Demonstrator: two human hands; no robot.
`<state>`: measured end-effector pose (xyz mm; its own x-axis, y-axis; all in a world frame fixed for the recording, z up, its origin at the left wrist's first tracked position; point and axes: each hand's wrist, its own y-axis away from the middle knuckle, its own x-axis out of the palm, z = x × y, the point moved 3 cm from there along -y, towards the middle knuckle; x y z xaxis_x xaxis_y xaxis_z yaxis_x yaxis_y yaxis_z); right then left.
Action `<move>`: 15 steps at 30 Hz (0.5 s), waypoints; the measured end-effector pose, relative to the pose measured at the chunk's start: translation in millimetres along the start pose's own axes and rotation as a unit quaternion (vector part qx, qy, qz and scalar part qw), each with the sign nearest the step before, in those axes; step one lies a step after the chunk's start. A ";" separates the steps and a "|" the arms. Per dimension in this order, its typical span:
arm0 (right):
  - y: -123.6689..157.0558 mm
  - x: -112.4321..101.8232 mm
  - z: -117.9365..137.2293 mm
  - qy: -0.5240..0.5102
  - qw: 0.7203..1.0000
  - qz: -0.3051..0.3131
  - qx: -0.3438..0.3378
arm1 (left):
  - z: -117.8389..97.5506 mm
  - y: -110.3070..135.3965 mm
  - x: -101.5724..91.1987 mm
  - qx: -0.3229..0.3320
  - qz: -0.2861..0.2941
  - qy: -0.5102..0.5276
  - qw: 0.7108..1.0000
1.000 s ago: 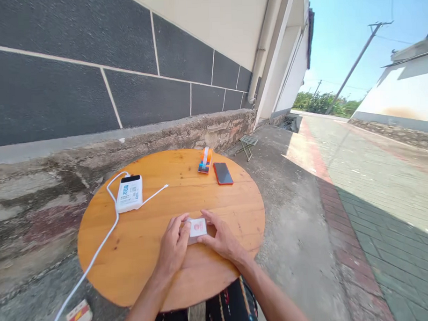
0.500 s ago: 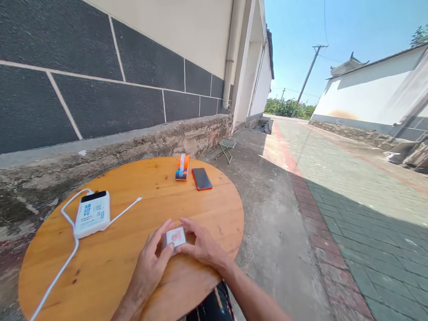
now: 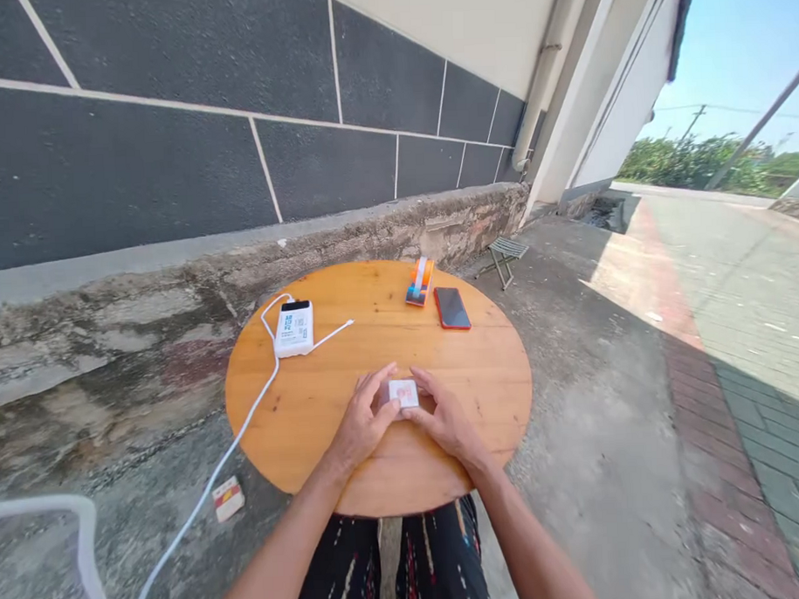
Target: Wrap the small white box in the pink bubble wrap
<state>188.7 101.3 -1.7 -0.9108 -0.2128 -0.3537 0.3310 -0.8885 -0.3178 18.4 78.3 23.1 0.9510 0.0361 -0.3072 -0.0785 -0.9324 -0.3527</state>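
Outdoor table (image 3: 292, 425): left hand (image 3: 363, 420) and right hand (image 3: 446, 420), fingers curled, each grip closed on white box (image 3: 403, 392)

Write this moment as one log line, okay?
left hand: holds small white box | right hand: holds box | box: on round table | also: power bank, red phone

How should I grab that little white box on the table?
Pinch the little white box by its left and right edges, from above. It lies flat on the round table, and the left hand and right hand touch those sides.

Left hand (image 3: 363, 420), right hand (image 3: 447, 422) around box (image 3: 403, 393)
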 end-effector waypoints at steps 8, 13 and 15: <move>-0.8 0.8 0.2 -0.009 0.999 -0.009 -0.040 | 24.8 -7.0 -8.8 -0.056 -0.142 0.039 0.988; -0.6 0.8 -3.7 0.028 0.999 -0.008 -0.036 | 25.5 -8.6 -6.3 -0.060 -0.169 0.020 0.984; -1.4 0.9 -6.2 0.029 0.999 -0.007 -0.038 | 24.6 -9.3 -5.6 -0.058 -0.180 0.010 0.982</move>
<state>189.0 104.9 -7.0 -0.9006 -0.1743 -0.3982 0.3375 -0.8576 -0.3881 6.4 95.6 6.3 0.9162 0.3658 -0.1638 0.2980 -0.8949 -0.3321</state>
